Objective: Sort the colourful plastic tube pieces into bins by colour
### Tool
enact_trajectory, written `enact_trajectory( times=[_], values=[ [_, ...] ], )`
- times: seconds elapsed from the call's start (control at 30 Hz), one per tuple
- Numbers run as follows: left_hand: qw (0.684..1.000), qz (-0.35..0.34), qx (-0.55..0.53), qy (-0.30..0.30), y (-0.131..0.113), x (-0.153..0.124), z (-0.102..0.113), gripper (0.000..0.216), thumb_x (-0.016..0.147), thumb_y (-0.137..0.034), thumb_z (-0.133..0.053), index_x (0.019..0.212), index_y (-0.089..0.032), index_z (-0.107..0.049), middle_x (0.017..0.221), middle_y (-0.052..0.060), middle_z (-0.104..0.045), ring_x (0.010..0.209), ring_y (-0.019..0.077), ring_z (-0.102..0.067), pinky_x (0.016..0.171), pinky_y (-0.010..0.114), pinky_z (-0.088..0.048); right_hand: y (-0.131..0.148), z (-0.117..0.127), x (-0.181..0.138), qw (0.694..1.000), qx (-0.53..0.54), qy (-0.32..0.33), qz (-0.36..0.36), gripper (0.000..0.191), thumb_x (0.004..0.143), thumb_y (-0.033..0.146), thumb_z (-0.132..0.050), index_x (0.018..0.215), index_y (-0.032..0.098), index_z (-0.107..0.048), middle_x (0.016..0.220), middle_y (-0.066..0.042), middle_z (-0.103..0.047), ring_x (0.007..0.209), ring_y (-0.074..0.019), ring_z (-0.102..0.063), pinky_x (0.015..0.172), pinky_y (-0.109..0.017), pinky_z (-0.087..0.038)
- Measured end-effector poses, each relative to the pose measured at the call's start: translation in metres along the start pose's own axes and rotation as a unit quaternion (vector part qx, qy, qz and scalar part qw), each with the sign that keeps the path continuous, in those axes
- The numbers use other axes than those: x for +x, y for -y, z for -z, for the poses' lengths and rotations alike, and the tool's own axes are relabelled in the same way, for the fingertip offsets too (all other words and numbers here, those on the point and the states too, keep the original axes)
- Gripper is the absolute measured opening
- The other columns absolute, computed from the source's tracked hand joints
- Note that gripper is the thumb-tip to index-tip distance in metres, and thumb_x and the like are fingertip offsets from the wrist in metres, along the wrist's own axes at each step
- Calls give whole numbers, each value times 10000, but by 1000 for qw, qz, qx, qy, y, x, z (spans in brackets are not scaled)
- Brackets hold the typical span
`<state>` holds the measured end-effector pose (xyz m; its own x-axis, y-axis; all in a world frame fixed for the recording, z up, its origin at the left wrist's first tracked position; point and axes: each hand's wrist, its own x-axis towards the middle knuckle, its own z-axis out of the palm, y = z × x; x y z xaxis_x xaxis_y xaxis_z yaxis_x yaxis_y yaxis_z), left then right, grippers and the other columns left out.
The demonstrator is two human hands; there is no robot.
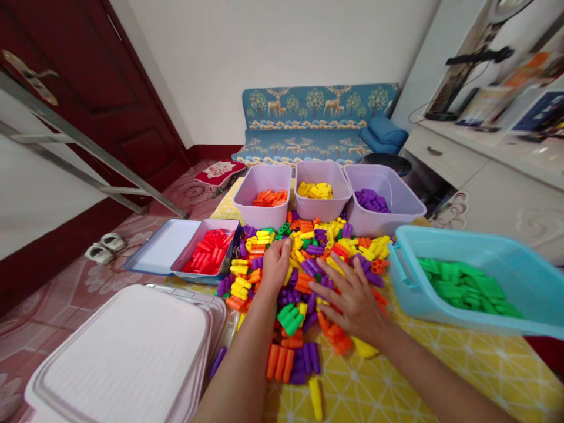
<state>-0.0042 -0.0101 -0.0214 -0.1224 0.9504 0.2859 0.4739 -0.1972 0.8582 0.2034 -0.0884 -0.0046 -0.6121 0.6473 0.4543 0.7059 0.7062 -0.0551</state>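
Note:
A large heap of small hollow plastic tube pieces (pixel 304 282) in yellow, orange, purple and green covers the middle of the table; many are joined in rows. My left hand (pixel 277 264) reaches into the heap's left-centre, fingers curled down and thumb drawn close; whatever lies beneath its fingers is hidden. Over the right side, my right hand (pixel 352 296) is spread palm down with its fingers apart, touching or just above orange and purple pieces. A green cluster (pixel 289 319) lies between my forearms. Nearer me are an orange row (pixel 279 363) and a single yellow piece (pixel 316 398).
Lilac bins hold orange (pixel 269 198), yellow (pixel 315 190) and purple pieces (pixel 372 200) behind the heap. A blue bin (pixel 467 241) with green pieces stands right; an open box (pixel 176 267) with red pieces, left. White lids (pixel 127 352) are stacked front left.

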Motion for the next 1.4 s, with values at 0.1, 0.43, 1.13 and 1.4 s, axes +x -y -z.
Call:
enact_trajectory(
  times=[0.1, 0.43, 1.13, 1.4],
  values=[
    [1000, 3, -6, 0, -2, -1, 1, 389, 935, -376, -397, 1014, -141, -697, 1025, 91, -713, 986, 214, -640, 879, 331, -480, -21, -8, 33, 999, 3, 6, -43, 314, 871, 333, -571, 1180, 301, -621, 1455, -58, -438, 1392, -321, -266, 1093, -644, -147],
    [999, 17, -17, -22, -2, 0, 1, 388, 936, -360, -397, 1021, -122, -692, 1027, 101, -708, 1010, 212, -631, 898, 329, -466, -2, 3, 60, 980, 99, -59, -161, 309, 853, 179, -551, 1151, 210, -624, 1211, -81, -619, 1131, -242, -531, 1005, -451, -415],
    [1000, 21, -6, -14, -5, 0, 2, 360, 938, -309, -396, 1009, -126, -697, 1027, 96, -707, 983, 202, -634, 880, 319, -470, 116, -6, -11, 980, 177, 63, 69, 203, 894, 184, -539, 1088, 219, -585, 1116, -54, -640, 970, -198, -561, 804, -368, -445],
    [1000, 17, -4, -16, -6, 0, 2, 367, 934, -331, -403, 985, -128, -704, 995, 90, -713, 963, 202, -637, 860, 309, -474, 42, 0, 22, 943, 241, -128, -191, 169, 897, 210, -520, 1024, 209, -632, 981, -60, -690, 939, -192, -633, 841, -342, -504]
  ],
)
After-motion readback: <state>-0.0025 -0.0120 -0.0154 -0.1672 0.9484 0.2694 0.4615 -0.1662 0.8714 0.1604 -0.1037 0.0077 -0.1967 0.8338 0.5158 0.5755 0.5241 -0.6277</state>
